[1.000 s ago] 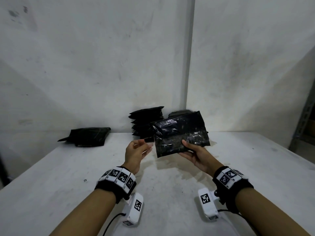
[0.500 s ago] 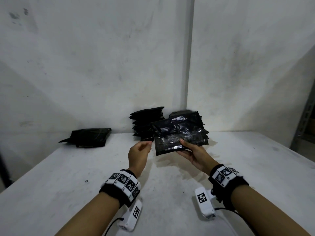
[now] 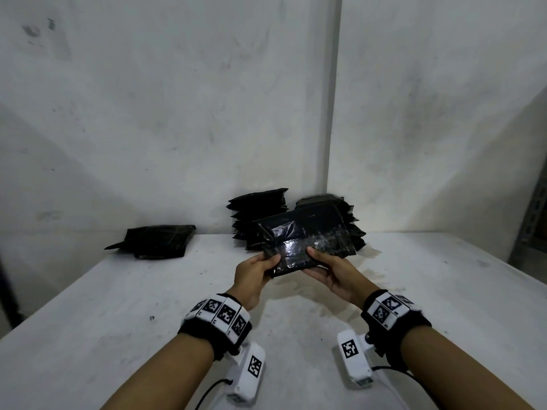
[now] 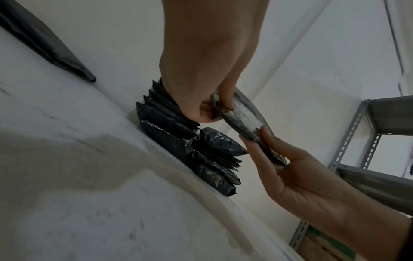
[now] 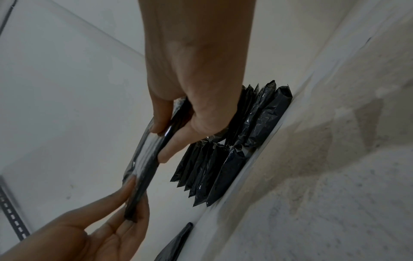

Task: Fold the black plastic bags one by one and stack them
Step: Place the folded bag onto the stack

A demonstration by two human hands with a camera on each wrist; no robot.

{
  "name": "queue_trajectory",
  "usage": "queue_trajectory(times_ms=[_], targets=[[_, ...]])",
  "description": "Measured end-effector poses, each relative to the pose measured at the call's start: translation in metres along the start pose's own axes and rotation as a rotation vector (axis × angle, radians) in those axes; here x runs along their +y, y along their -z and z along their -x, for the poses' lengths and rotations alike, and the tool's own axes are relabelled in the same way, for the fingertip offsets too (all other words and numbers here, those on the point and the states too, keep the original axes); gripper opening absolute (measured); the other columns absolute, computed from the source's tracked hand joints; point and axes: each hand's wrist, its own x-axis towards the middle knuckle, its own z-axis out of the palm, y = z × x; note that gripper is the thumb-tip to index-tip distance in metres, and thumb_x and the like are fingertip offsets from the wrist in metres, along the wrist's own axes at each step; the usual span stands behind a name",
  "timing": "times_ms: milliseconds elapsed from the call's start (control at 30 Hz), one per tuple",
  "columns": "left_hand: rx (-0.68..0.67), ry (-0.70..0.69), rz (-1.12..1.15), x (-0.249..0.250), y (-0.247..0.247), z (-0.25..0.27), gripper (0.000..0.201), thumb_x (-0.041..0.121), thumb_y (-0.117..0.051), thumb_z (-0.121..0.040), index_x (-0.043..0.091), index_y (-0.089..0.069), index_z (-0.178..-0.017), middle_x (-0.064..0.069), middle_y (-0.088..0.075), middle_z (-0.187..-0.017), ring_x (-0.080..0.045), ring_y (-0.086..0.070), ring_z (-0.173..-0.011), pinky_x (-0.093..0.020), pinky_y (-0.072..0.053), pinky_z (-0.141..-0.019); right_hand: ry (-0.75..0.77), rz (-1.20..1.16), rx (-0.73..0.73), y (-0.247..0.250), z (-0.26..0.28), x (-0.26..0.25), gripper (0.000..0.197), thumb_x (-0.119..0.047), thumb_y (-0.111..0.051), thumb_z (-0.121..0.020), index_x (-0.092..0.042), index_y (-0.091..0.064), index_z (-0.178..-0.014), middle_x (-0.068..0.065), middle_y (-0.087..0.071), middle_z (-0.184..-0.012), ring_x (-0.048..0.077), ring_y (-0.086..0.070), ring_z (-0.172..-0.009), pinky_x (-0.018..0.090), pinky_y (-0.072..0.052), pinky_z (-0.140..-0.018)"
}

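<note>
A folded black plastic bag (image 3: 307,238) is held flat in the air above the white table (image 3: 444,291), in front of two stacks of folded black bags (image 3: 257,214) against the back wall. My left hand (image 3: 254,270) pinches the bag's near left corner, thumb on top. My right hand (image 3: 331,270) pinches its near edge, thumb on top and fingers under. In the left wrist view my left hand (image 4: 208,107) pinches one end of the bag (image 4: 243,120). In the right wrist view my right hand (image 5: 174,127) pinches the bag (image 5: 147,159) seen edge-on.
A pile of unfolded black bags (image 3: 157,241) lies at the table's back left by the wall. A grey metal shelf frame (image 3: 529,226) stands at the right, past the table's end. Bare tabletop stretches between my arms and the stacks.
My left hand moved right and took hold of the bag's left corner; before, only my right hand held it. The bag now lies lower and flatter.
</note>
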Motion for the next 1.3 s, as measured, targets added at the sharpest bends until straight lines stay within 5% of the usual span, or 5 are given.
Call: queue_trajectory(times_ms=[700, 867, 967, 1133, 1300], targets=[[0.088, 0.054, 0.028, 0.009, 0.017, -0.022, 0.015, 0.001, -0.066, -0.086, -0.006, -0.063, -0.098, -0.015, -0.069, -0.092, -0.022, -0.066, -0.077, -0.023, -0.057, -0.059, -0.118, 0.131, 0.056, -0.011, -0.008, 0.005, 0.057, -0.034, -0.072, -0.082, -0.005, -0.054, -0.127, 0.015, -0.062, -0.124, 0.030, -0.067, -0.104, 0.037, -0.057, -0.086], [0.161, 0.075, 0.008, 0.012, 0.027, -0.034, 0.008, 0.004, -0.067, -0.086, -0.003, -0.063, -0.086, -0.014, -0.066, -0.085, -0.022, -0.063, -0.072, -0.020, -0.053, -0.049, 0.406, 0.620, 0.444, 0.008, -0.026, 0.007, 0.067, -0.020, -0.078, -0.079, -0.027, -0.032, -0.128, 0.013, -0.036, -0.137, 0.023, -0.044, -0.119, 0.036, -0.044, -0.095], [0.162, 0.100, 0.048, 0.014, 0.026, -0.038, 0.013, 0.007, -0.066, -0.087, -0.006, -0.062, -0.086, -0.016, -0.066, -0.085, -0.024, -0.063, -0.073, -0.021, -0.053, -0.047, 0.714, 1.038, 0.169, 0.012, -0.028, 0.007, 0.066, -0.028, -0.079, -0.075, -0.038, -0.044, -0.129, -0.005, -0.040, -0.134, 0.012, -0.041, -0.125, 0.032, -0.038, -0.105], [0.050, 0.186, 0.167, 0.019, 0.017, -0.044, 0.027, 0.010, -0.060, -0.092, -0.011, -0.060, -0.109, -0.021, -0.067, -0.096, -0.026, -0.066, -0.079, -0.024, -0.055, -0.050, 0.566, 1.553, -0.154, 0.002, -0.036, 0.012, 0.067, -0.052, -0.068, -0.082, -0.060, -0.030, -0.136, -0.019, -0.029, -0.153, -0.005, -0.017, -0.139, 0.039, -0.008, -0.120], [-0.042, 0.157, 0.216, 0.027, 0.002, -0.053, 0.036, 0.018, -0.056, -0.095, -0.010, -0.056, -0.119, -0.024, -0.062, -0.115, -0.024, -0.064, -0.088, -0.024, -0.059, -0.063, 0.808, 1.463, -0.057, 0.006, -0.057, 0.005, 0.046, -0.026, -0.058, -0.093, -0.057, -0.052, -0.127, -0.020, -0.060, -0.129, -0.001, -0.054, -0.121, 0.042, -0.042, -0.104]])
